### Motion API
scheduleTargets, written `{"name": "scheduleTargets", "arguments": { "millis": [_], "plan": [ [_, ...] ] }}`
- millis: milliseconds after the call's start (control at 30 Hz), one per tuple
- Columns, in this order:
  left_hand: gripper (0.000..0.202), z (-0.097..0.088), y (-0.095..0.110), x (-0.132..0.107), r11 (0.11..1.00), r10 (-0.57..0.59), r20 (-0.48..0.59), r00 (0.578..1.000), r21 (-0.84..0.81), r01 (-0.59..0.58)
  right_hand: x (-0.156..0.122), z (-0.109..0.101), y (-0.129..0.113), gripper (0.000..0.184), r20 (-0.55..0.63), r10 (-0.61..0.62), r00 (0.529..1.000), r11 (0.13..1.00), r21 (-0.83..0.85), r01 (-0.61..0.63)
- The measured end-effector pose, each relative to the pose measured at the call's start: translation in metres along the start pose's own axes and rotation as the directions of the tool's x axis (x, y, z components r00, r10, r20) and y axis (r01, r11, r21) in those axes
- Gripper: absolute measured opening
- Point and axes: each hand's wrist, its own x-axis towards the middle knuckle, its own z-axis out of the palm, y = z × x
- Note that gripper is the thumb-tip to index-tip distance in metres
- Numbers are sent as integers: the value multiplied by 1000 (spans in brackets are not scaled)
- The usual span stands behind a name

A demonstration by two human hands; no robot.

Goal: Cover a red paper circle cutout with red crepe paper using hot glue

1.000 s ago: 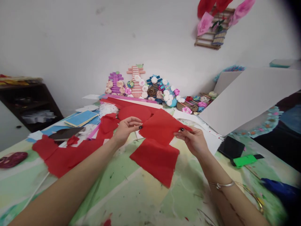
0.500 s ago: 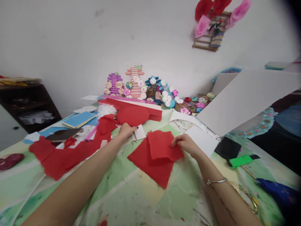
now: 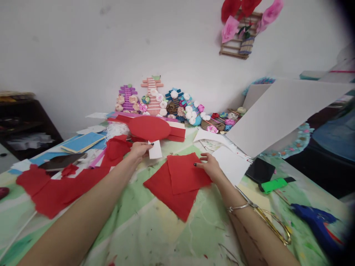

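My left hand [image 3: 141, 150] pinches a small white paper card [image 3: 155, 150] between thumb and fingers, just in front of a red oval piece [image 3: 149, 128]. My right hand [image 3: 209, 167] is open, its fingers spread over the right side of a red square [image 3: 184, 173]. That square, cloth or crepe paper by its look, lies partly over a second red square [image 3: 177, 207] turned like a diamond. Gold-handled scissors [image 3: 267, 218] lie beside my right forearm, partly hidden by it.
Red scraps [image 3: 63, 188] and blue cards [image 3: 83, 142] cover the left side. At right are a black flat object [image 3: 260, 170], a green-handled tool [image 3: 274, 185], a blue glue gun [image 3: 313, 221] and a big white board [image 3: 277, 114]. Flower-decorated crafts [image 3: 154, 96] line the wall.
My right hand has let go of the upper red square's edge and spread its fingers; the square lies flatter. My left hand has raised the white card slightly. The view has shifted right.
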Motion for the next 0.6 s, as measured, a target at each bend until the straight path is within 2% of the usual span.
{"name": "scheduleTargets", "arguments": {
  "millis": [67,167,233,333,433,533,600],
  "plan": [
    [26,-2,5,-9,999,-45,-11,999,2,45,-5,6,-4,68,63,44,997,995,90,-50],
    [15,-3,13,-28,998,-53,9,999,-41,54,-17,9,-18,78,236,41,971,965,243,-100],
    [19,-3,17,-43,995,-25,47,999,-93,29,-27,7,-31,85,337,-11,942,938,330,-107],
    [25,-1,16,-62,988,22,93,995,-156,-7,-43,-2,-50,94,460,-150,875,867,487,-107],
    [29,5,7,-77,982,49,138,989,-187,-22,-59,-11,-65,95,487,-271,830,805,588,-81],
    [31,17,-2,-88,977,64,219,974,-210,-17,-69,-16,-72,93,438,-299,848,797,603,-30],
    [34,25,-5,-95,974,83,283,956,-227,-17,-70,-17,-72,83,439,-285,852,800,599,-41]
  ]
}}
